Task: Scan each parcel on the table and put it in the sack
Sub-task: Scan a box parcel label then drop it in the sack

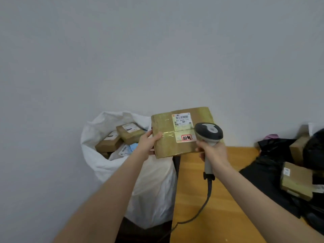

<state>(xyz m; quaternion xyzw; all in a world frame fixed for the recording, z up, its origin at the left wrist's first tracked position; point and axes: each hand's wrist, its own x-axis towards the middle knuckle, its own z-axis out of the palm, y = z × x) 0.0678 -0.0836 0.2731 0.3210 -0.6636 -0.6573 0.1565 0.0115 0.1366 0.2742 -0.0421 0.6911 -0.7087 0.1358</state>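
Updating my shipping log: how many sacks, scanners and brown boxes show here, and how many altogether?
Sack: 1
Scanner: 1
Brown box: 5 (one held, two in the sack, two on the table); more may be hidden
Total: 7

the label (182, 120) on the parcel (166, 144) reads about "507 p802" under a barcode (182, 117).
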